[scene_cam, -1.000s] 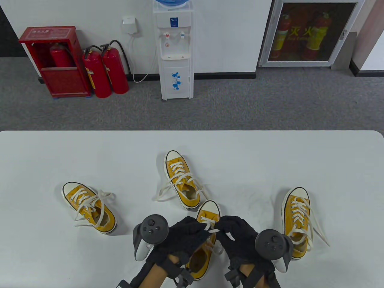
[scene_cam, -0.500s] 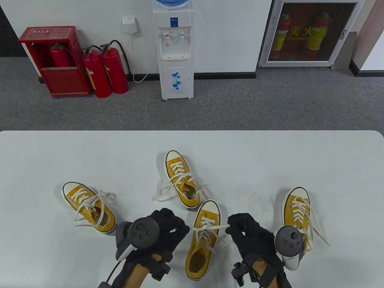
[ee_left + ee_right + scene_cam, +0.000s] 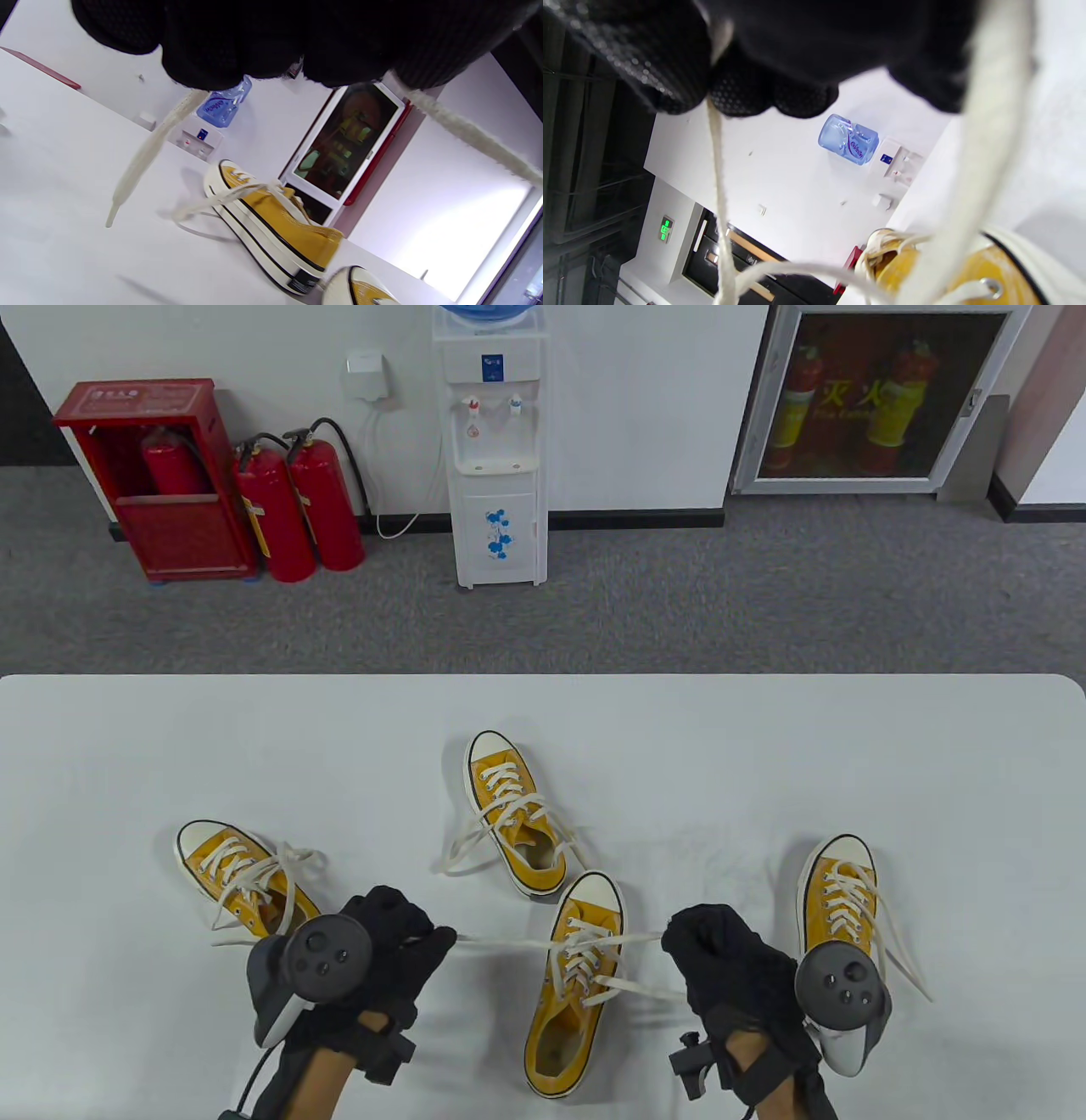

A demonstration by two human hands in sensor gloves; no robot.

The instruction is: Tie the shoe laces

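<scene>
A: Yellow canvas marks the shoe (image 3: 573, 984) being laced. It lies on the white tabletop (image 3: 764, 755) between the two hands, toe pointing away from the person.

B: Where are the hands?

A: The left hand (image 3: 382, 942) is to the shoe's left and the right hand (image 3: 721, 954) to its right, both apart from the shoe itself.

B: What are they doing?

A: Each has its gloved fingers curled around one end of the white lace (image 3: 509, 940). The lace runs taut from the left hand across the shoe to the right hand. In the left wrist view the lace end (image 3: 144, 156) hangs down from the closed fingers (image 3: 203, 55).

B: Anything else on the tabletop?

A: Three more yellow shoes with loose laces: one far left (image 3: 246, 882), one in the middle just beyond the laced shoe's toe (image 3: 513, 814), one far right (image 3: 840, 899) beside the right hand.
</scene>
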